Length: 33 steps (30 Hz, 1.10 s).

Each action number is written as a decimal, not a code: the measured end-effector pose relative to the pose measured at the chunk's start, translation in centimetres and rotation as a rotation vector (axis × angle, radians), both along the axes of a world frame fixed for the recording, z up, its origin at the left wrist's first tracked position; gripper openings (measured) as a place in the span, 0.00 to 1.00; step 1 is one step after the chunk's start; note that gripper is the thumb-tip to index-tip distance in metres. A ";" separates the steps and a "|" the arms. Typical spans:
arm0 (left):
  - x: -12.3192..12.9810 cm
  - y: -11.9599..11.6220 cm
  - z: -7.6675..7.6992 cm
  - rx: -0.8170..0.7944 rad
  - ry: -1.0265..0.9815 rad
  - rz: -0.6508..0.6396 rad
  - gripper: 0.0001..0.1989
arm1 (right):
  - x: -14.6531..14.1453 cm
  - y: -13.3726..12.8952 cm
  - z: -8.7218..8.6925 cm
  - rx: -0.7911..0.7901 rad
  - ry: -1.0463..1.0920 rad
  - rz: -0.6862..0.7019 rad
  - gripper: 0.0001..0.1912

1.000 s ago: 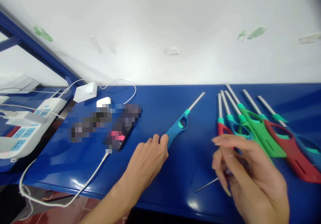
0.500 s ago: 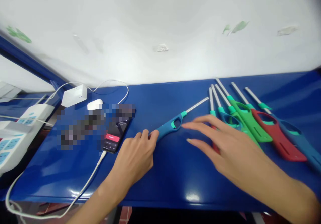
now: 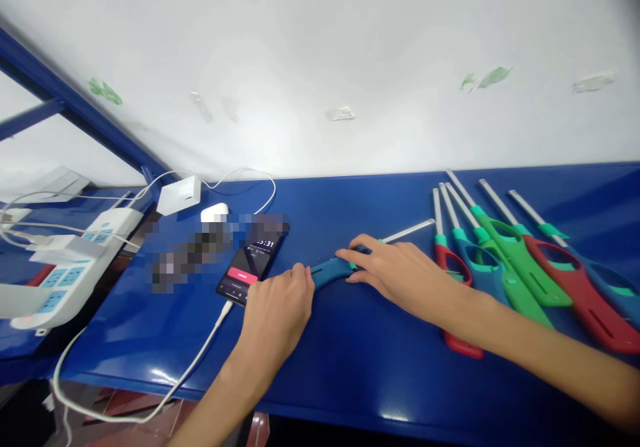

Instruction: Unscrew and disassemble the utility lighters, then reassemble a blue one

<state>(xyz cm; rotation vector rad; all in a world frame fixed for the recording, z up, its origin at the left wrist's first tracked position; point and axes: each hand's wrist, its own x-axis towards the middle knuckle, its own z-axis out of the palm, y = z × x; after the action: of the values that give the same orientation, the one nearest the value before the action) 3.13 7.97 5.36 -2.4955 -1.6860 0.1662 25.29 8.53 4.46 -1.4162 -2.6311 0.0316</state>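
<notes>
A blue gas lighter (image 3: 331, 272) with a long metal tube lies at a slant across the middle of the desk, its tube pointing to the back right. My left hand (image 3: 279, 313) is closed around the end of its handle. At the trigger opening, my right hand (image 3: 400, 270) grips the same lighter with thumb and fingers, covering most of the opening. Several other lighters are fanned out to the right, among them a red lighter (image 3: 463, 345) partly under my right wrist, a green lighter (image 3: 543, 275) and another red lighter (image 3: 575, 280).
A phone (image 3: 250, 260) with a lit screen lies left of my left hand, plugged into a white cable (image 3: 197, 351). Behind it are a white box (image 3: 179, 195) and a small white case (image 3: 215, 213). A power strip (image 3: 75, 267) stands at the far left. The white wall rises behind the blue desk (image 3: 350, 367).
My right hand has moved left and closed on the blue lighter around its trigger opening. My left hand keeps its hold on the handle. The view has shifted slightly.
</notes>
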 end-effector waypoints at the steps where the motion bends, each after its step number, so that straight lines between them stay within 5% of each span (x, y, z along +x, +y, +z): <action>1: -0.2 0.0 0.1 0.009 -0.026 0.032 0.18 | 0.0 0.0 0.0 0.001 0.005 0.002 0.20; 6: -1.5 -1.1 0.4 0.030 -0.226 0.138 0.17 | 0.8 0.1 1.5 0.040 0.059 -0.046 0.21; 8: -1.5 -2.5 -0.4 -0.031 -0.528 0.111 0.12 | 1.4 -0.5 2.9 0.051 0.135 -0.052 0.21; 11: -0.7 -4.6 -2.1 -0.121 -0.675 0.040 0.07 | 1.9 -2.2 4.6 0.023 0.320 0.063 0.18; 14: 0.3 -5.7 -3.7 -0.072 -0.672 0.064 0.07 | 1.5 -4.1 4.0 0.006 0.301 0.231 0.16; 17: 0.5 -5.9 -4.4 -0.005 -0.704 0.070 0.09 | 1.2 -5.6 2.1 -0.027 0.227 0.242 0.13; 20: 0.3 -5.9 -4.5 0.035 -0.767 0.057 0.09 | 2.0 -7.2 0.6 0.041 0.306 0.107 0.11; 23: 0.2 -6.0 -4.6 0.048 -0.813 0.060 0.07 | 3.9 -9.0 0.1 0.177 0.338 -0.210 0.09; 27: 0.3 -6.0 -4.7 0.089 -0.796 0.070 0.08 | 5.7 -10.8 -0.8 0.225 0.191 -0.603 0.20; 33: 0.4 -6.0 -4.8 0.069 -0.735 0.069 0.07 | 6.0 -10.9 -1.8 0.208 0.080 -0.601 0.20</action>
<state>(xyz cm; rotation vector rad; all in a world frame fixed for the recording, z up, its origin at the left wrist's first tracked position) 3.49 1.96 0.60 -2.6103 -1.9433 -0.8908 31.31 -2.40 2.66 -2.0002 -1.9779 -0.2391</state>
